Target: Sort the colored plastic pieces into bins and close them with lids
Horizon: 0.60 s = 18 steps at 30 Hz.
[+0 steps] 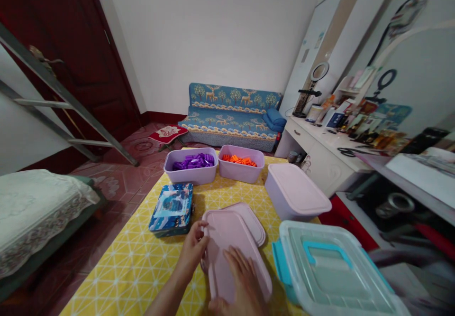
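Observation:
Two pale pink lids lie overlapping on the table in front of me. My left hand (195, 245) is closed at the left edge of the upper pink lid (231, 240), fingers and thumb against its rim. Spread over the same lid's lower part is my right hand (243, 278), its fingers stretched out and partly hiding the surface. The lower pink lid (258, 226) shows behind, at the upper right. Left of my left hand lies a blue patterned tin case (173, 209). What is beneath the lids I cannot make out.
On the yellow tablecloth (124, 264) stand a bin of purple pieces (194, 162), a bin of orange pieces (240, 161), a lidded lilac bin (296, 190) and a teal storage box (330, 268). Behind are a sofa (227, 116) and a cluttered dressing table (320, 135).

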Motion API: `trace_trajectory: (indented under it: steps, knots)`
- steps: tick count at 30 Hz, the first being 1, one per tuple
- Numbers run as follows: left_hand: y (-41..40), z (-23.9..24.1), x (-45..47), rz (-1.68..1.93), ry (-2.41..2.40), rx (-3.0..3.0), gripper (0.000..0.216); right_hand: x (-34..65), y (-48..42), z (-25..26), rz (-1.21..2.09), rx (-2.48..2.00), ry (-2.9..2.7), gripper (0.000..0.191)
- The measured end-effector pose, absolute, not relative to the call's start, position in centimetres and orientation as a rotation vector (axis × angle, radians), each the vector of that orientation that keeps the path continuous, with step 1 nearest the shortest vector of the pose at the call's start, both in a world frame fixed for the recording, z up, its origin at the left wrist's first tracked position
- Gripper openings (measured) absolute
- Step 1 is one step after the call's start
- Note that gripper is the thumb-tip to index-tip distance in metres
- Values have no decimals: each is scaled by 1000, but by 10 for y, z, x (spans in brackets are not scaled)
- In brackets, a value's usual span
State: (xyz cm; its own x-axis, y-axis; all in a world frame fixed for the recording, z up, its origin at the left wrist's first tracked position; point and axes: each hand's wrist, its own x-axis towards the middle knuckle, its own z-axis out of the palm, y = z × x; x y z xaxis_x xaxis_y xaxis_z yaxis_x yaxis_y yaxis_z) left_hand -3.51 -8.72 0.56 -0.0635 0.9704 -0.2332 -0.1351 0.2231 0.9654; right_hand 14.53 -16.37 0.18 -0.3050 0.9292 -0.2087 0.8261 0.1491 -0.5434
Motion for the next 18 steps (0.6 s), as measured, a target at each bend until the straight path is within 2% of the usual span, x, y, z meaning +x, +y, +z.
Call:
trace_trajectory:
  steps: [2,6,10,12,15,18]
  knots:
    - [-88,15,-34,1181,1270,834,45,160,-166,5,807,-1590,-2276,94]
    - [-84,28,-33,1197,1265,676,50,191,-167,17,496,-1525,-2277,63]
    - [-80,39,-25,1207,1178,599,63,217,-159,35,274,-1436,-2163,53]
    - [-78,43,-20,1255,1114,660,70,226,-153,48,219,-1383,-2015,42]
    - [-76,35,-18,1399,1184,1029,66,237,-137,75,183,-1434,-1696,24]
    - [-75,4,-23,1362,1410,1721,51,252,-103,104,186,-1570,-1381,32]
